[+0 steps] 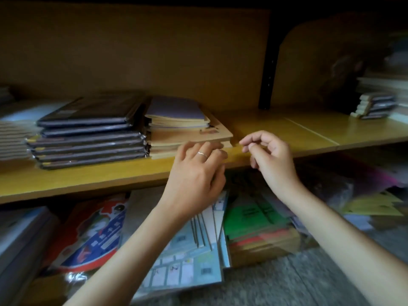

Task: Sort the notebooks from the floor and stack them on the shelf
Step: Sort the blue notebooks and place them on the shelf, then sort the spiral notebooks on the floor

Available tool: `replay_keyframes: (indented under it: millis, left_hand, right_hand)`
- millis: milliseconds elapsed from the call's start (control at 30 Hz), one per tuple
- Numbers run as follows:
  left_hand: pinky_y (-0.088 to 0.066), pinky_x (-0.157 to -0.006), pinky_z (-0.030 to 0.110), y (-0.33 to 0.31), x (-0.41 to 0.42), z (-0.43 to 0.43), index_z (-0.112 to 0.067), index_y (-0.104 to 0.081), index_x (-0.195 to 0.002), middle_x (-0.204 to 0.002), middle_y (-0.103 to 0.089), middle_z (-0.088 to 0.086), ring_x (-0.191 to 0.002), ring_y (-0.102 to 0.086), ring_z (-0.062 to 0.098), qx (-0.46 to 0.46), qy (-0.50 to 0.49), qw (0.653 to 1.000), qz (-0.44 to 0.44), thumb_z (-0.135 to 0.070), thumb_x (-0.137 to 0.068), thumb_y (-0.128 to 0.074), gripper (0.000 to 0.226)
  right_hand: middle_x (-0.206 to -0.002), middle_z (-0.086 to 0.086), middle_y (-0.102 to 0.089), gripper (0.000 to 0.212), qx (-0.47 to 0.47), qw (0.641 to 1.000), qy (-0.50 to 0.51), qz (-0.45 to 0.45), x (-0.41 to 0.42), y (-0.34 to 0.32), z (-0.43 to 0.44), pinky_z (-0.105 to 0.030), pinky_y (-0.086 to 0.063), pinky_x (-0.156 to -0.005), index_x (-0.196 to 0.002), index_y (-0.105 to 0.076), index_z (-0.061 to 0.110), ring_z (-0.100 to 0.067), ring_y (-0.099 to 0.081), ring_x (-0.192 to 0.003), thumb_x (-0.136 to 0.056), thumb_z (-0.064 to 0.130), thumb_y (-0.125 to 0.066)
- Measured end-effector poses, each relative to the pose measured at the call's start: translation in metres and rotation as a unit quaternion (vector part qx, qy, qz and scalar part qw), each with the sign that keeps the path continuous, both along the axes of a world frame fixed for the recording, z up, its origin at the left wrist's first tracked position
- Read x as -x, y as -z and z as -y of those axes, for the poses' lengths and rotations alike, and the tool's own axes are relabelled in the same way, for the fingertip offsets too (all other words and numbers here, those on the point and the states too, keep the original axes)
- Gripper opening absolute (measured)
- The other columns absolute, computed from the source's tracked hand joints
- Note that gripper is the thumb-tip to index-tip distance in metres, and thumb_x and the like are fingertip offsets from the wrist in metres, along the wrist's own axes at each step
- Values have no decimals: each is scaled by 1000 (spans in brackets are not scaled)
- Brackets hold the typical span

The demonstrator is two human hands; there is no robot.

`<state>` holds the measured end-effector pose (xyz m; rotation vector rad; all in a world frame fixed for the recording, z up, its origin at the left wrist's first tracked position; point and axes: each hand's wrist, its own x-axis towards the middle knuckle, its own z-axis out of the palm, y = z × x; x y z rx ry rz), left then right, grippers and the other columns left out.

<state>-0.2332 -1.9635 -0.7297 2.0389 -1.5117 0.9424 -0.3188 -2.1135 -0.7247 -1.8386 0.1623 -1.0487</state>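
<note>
Notebooks (187, 129) stand as a tan-covered stack on the wooden shelf (88, 180), purple-covered ones on top, their front edges set back from the shelf's front lip. Just to the stack's left, touching or nearly so, sits a pile of dark wrapped packs (90, 138); a further striped pile (13, 138) lies at the far left edge of view. To the stack's right the shelf board is bare as far as a small dark-and-cream pile (375, 104) well apart at the far right, with a dark upright bracket (268, 62) against the back panel between them. That bare stretch is the only open room on the board.

Left hand (196, 173), wearing a ring (202, 154), reaches over the shelf lip with fingers loosely spread; its fingertips lie at the stack's lower front corner (contact cannot be confirmed, the frame being blurred). Right hand (269, 153) hovers just right of the same corner, fingers curled inward, thumb and forefinger close together, gripping nothing visible and clear of the stack.

Below the shelf, on the floor (298, 283), lie more books: a light blue set (187, 261), a green and red stack (258, 226) and a red-and-blue printed pack (92, 235), crowded edge to edge.
</note>
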Motion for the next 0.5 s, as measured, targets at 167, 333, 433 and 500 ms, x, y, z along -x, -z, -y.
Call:
replay_keyframes:
  millis: [167,333,433,500]
  left_hand:
    - [-47,-73,37,37,56,13,-10,-64,-98,-115,-61,10,-91,-60,28,-130,151,979,40,-22,-88,-49,22]
    - [-52,-72,34,88,119,35,-11,-64,-97,-114,-63,10,-92,-64,28,-271,282,919,48,-28,-83,-49,26]
    - [-53,-71,33,112,156,47,-13,-62,-95,-118,-61,8,-93,-64,26,-323,361,874,46,-27,-83,-50,23]
    - [-53,-68,31,124,177,58,-15,-63,-94,-117,-63,7,-89,-65,24,-339,392,854,50,-28,-82,-49,22]
  right_hand:
    - [-67,15,-63,26,82,985,24,-150,119,66,5,-13,-38,-57,-74,-62,27,-3,-57,-60,-84,6,-51]
    - [-75,18,-65,23,49,935,109,-334,252,154,-4,-20,-43,-57,-73,-61,35,-5,-59,-61,-80,16,-51]
    - [-81,27,-63,22,31,887,138,-439,315,204,-11,-19,-42,-55,-75,-57,42,0,-58,-63,-83,22,-51]
    - [-79,26,-61,18,30,860,152,-487,343,231,-16,-17,-39,-59,-80,-59,40,6,-55,-64,-85,24,-54]
